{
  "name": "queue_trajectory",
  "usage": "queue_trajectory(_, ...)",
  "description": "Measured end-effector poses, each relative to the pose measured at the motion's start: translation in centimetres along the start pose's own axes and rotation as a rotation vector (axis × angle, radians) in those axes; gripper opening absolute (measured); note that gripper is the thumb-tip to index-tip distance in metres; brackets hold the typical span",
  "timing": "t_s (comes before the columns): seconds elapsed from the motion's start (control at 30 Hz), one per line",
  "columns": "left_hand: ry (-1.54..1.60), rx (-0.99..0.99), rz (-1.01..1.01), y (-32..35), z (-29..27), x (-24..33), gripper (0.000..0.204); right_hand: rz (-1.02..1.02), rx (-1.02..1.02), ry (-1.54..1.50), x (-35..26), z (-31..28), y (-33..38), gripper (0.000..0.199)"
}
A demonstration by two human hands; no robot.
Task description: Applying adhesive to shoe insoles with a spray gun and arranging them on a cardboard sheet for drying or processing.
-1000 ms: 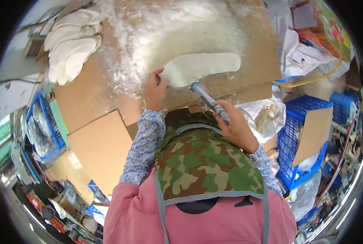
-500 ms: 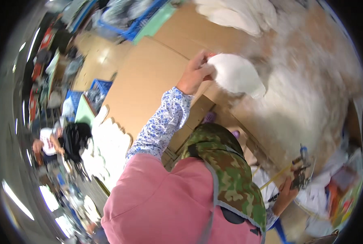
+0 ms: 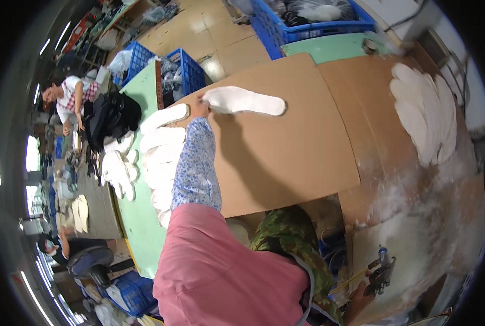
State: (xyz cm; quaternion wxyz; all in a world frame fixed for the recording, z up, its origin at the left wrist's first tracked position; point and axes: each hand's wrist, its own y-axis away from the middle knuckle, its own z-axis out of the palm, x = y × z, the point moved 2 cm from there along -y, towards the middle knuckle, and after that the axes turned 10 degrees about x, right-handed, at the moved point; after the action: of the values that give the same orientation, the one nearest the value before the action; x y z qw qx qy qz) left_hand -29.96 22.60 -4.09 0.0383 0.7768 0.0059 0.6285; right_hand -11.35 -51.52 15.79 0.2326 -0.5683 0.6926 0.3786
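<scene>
Moved since half a second ago: left hand (image 3: 200,107) and white insole (image 3: 246,102), carried from beside the white-coated patch (image 3: 411,220) to the left part of the plain cardboard sheet (image 3: 291,149); whole view swung too. Far left: person in dark clothing (image 3: 61,246) low down, person in a white top (image 3: 71,89) and checked apron higher up, black bag (image 3: 113,115) next to the latter. Then green tabletop (image 3: 139,233), row of white insoles (image 3: 161,157) lying along it, near the left sleeve (image 3: 196,157). Left fingers were closed on the insole's left end, no gap seen; blur hid thumb placement. Insole was over the sheet, lengthwise left to right; couldn't tell if touching it. Blue crate (image 3: 327,35) with plastic-wrapped stuff stood beyond the sheet's far edge. Right hand (image 3: 358,299) was low on the right, fingers curled around a spray gun (image 3: 382,273); partly dark, exact curl couldn't be told. Gun was above the coated patch. Farthest right: fanned stack of white insoles (image 3: 423,117) on brown cardboard.
</scene>
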Motion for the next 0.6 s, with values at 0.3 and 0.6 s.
queue_trajectory(0.3, -0.942, 0.418, 0.489, -7.1, -6.9, 2.2, 0.031, 0.051, -0.161, 0.1, -5.9, 6.1, 0.0, 0.036)
queue_trajectory(0.6, -0.864, 0.011, 0.787, 5.0, 5.0, 5.6, 0.014, 0.073, -0.142, 0.166, -6.5, 7.5, -0.4, 0.036)
